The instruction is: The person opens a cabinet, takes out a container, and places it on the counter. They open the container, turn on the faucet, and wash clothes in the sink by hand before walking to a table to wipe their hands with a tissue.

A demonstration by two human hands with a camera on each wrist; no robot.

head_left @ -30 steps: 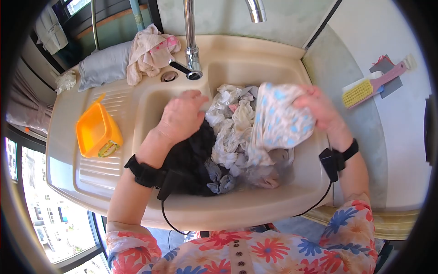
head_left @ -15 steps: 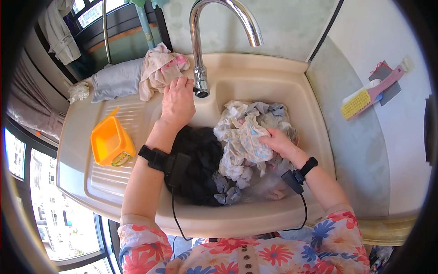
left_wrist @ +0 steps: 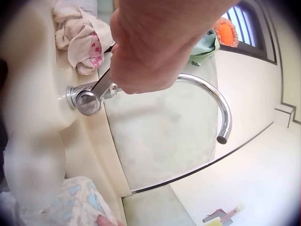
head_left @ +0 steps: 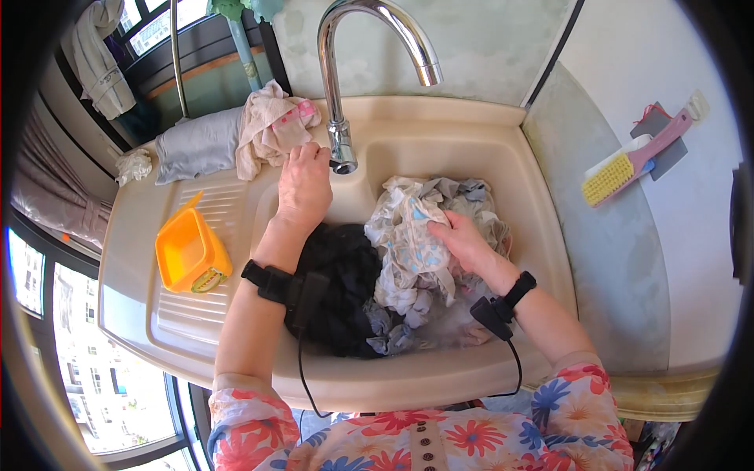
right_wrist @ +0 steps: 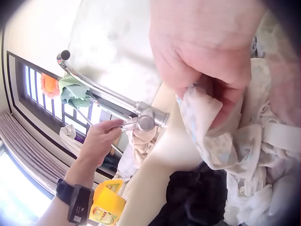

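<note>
At the tap (head_left: 338,129), my left hand (head_left: 305,187) grips the lever beside the spout's base; in the right wrist view thumb and fingers of that hand (right_wrist: 98,143) close on the lever (right_wrist: 128,126). My right hand (head_left: 471,245) holds a white cloth with light blue spots (head_left: 420,235) over the pile of pale wet clothes (head_left: 404,294) in the sink. In the right wrist view its fingers curl into a fold of that cloth (right_wrist: 200,127). Dark clothes (head_left: 334,275) lie left of the pale ones.
A yellow tub (head_left: 188,251) stands on the ribbed drainboard (head_left: 184,318) at left. Behind it lie a grey rolled cloth (head_left: 200,145) and a pink-and-beige cloth (head_left: 271,129). A yellow-bristled brush (head_left: 620,177) hangs on the right wall.
My left hand has moved from over the sink up to the tap lever and grips it. My right hand has lowered the spotted cloth onto the pale heap, moving left.
</note>
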